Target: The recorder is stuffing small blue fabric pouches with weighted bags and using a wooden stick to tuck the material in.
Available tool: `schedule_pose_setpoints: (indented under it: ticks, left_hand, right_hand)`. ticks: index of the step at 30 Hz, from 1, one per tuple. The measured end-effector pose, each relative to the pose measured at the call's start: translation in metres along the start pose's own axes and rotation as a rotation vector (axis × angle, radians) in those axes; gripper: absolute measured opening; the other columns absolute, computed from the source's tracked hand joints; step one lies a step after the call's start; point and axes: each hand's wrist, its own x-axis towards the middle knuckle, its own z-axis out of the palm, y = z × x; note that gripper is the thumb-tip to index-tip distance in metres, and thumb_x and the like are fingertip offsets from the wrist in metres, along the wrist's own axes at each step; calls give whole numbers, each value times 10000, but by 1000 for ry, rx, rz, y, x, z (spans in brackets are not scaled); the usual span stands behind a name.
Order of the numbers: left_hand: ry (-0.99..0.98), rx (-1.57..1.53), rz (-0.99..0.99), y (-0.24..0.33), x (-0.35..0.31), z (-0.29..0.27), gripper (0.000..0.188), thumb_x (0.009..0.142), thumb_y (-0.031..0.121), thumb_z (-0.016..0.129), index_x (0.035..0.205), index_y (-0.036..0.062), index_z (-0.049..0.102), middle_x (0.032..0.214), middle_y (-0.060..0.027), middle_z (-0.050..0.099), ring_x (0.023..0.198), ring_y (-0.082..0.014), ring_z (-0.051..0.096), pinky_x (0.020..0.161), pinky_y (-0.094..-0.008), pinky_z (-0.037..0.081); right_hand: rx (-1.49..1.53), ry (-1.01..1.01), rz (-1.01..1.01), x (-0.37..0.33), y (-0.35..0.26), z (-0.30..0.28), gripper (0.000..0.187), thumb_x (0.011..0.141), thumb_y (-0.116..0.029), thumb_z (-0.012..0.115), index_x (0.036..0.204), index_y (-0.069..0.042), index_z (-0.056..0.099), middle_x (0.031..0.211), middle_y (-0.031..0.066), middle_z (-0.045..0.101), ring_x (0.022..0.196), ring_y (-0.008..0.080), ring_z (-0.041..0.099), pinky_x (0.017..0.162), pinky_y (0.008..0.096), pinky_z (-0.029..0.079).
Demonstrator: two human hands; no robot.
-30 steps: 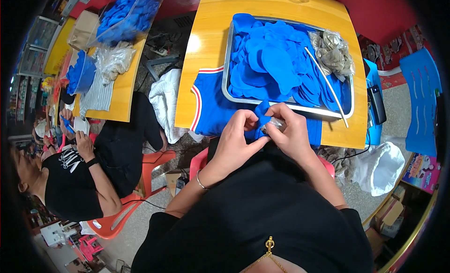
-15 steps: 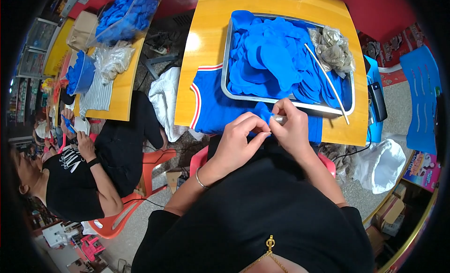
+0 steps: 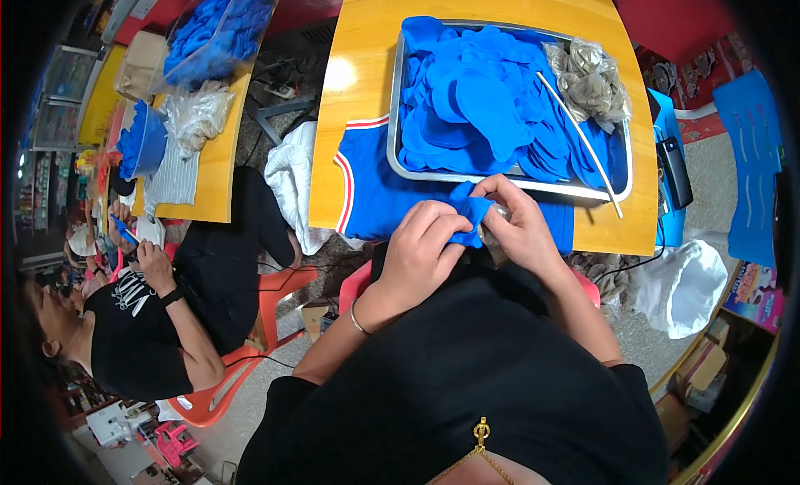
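Above the table's near edge, a small blue cloth piece (image 3: 468,208) is bunched between my two hands. My left hand (image 3: 425,250) pinches its lower left side with curled fingers. On its other side, my right hand (image 3: 523,228) grips the cloth between thumb and fingers. A greyish, see-through packet (image 3: 497,250) shows partly under the right hand; its shape is mostly hidden. Just beyond stands a metal tray (image 3: 392,139) heaped with blue cut cloth pieces (image 3: 467,97). A thin white stick (image 3: 583,143) leans across its right side.
Small clear bags with greyish contents (image 3: 592,85) lie in the tray's right corner. Under the tray is a blue garment (image 3: 375,181) with red-white trim. At left, a co-worker (image 3: 137,343) sits by another table (image 3: 215,181). A white sack (image 3: 682,289) stands on the floor at right.
The blue cloth piece now shows larger and more spread between my fingers. My left hand has closed in on it, and the greyish packet shows lower under my right hand.
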Motion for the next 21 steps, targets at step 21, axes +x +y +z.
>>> schedule_pose_setpoints:
  ticks: [21]
  left_hand:
    - [46,57,138,-4,2,-2,167,707,12,671,870,33,645,975,-122,600,878,-284,619,713,-330,526]
  right_hand:
    - [118,-15,12,2,-1,0,180,808,-109,608,943,-14,537,781,23,593,676,62,536,583,229,435]
